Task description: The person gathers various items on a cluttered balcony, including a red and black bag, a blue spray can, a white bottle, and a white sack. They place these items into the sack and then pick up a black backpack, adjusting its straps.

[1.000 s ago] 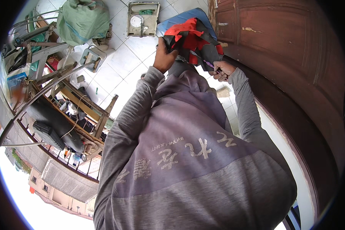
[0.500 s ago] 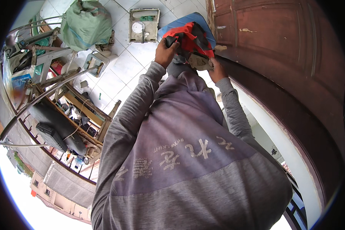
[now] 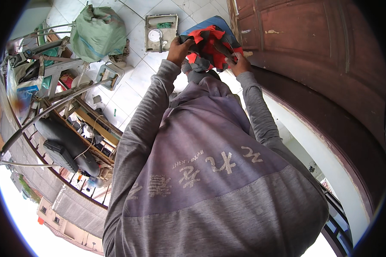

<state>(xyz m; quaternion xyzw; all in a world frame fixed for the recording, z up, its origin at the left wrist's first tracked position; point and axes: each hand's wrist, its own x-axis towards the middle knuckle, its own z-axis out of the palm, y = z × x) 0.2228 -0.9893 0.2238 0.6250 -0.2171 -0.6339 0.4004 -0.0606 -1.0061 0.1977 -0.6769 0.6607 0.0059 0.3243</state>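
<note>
A crumpled red and black piece of cloth [image 3: 208,35] is held up at the top centre, its sides spread apart between my two hands. My left hand [image 3: 179,52] pinches its left edge, fingers closed on the dark fabric. On the other side, my right hand [image 3: 239,64] grips the right edge with fingertips together. A dark brownish patch shows in the cloth's middle; whether it is lining or a separate thing I cannot tell. Directly behind the cloth is a blue object [image 3: 216,21], mostly covered by it.
Beyond my left hand, a shallow worn tray [image 3: 148,26] on the tiled floor holds green cord and a round white piece. Farther left stand a green sack [image 3: 96,36] and a cluttered frame with a metal bar [image 3: 58,107]. A brown door [image 3: 300,38] borders the right.
Both hands have turned the cloth, so its red and dark inner folds now face up. The pale printed patch near the right hand is no longer visible. My left hand has shifted slightly left.
</note>
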